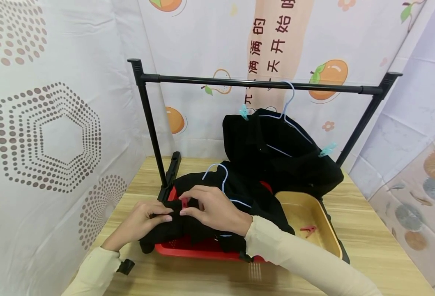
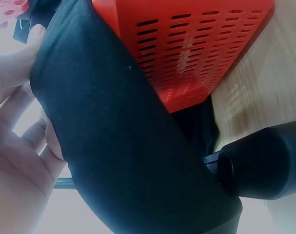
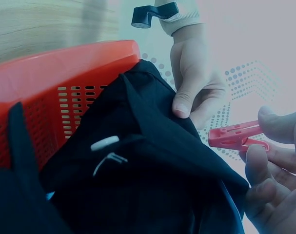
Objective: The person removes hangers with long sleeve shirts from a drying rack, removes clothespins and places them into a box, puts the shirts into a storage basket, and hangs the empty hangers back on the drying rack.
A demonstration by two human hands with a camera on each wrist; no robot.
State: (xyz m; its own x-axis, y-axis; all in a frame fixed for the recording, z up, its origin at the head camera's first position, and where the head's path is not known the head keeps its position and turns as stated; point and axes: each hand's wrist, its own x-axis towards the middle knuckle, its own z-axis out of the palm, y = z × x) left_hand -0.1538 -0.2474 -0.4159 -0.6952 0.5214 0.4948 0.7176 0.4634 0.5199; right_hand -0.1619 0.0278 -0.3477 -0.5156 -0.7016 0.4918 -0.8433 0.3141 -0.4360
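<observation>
A black garment [image 1: 239, 185] lies over a red basket [image 1: 199, 250], with a light blue hanger [image 1: 222, 174] inside it. My left hand [image 1: 145, 220] pinches the garment's edge at the left between thumb and fingers. Close beside it, my right hand [image 1: 217, 207] pinches a red clothespin [image 3: 235, 135] by its handles. In the right wrist view, the clothespin's tip is at the cloth's edge; whether it grips the fabric I cannot tell. From the left wrist view, the left hand [image 2: 21, 126] is behind the hanging black cloth [image 2: 118, 126].
A black rack [image 1: 261, 83] spans the table, and a second black garment [image 1: 276, 152] hangs from it on a blue hanger with light blue clothespins [image 1: 327, 149]. At the right stands a yellow tray [image 1: 295, 205] holding a red clothespin [image 1: 309, 230].
</observation>
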